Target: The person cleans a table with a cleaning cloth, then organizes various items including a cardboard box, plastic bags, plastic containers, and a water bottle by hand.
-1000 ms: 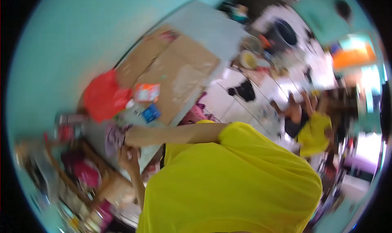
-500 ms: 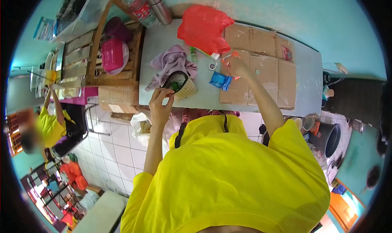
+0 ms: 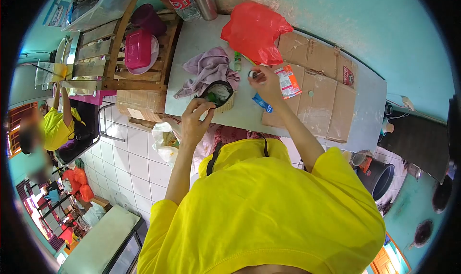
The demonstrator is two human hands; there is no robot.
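My left hand [image 3: 196, 122] pinches the near rim of a pouch [image 3: 224, 91], holding its black-edged mouth open. Something green shows inside; the pouch's side is cream-coloured. Thumb and fingers of my right hand [image 3: 267, 85] close around a small round container [image 3: 252, 74] just right of the pouch. Beside that wrist, an orange-and-white packet [image 3: 288, 81] lies on flattened cardboard [image 3: 317, 98]. A blue packet [image 3: 261, 103], partly covered by my right forearm, is below the hand. A crumpled mauve cloth [image 3: 209, 68] rests behind the pouch, near a small green bottle [image 3: 237, 62].
A red plastic bag [image 3: 255, 33] lies at the table's back. A steel flask [image 3: 204, 2] and a large plastic bottle [image 3: 182, 4] stand at the back left. The wooden rack [image 3: 109, 57] on the left carries a pink container [image 3: 138, 49]. Another person in yellow [image 3: 58, 126] is far left.
My right hand has let go of the orange-and-white packet, now on the cardboard, and moved left to take the small round container. My left hand stays on the pouch rim.
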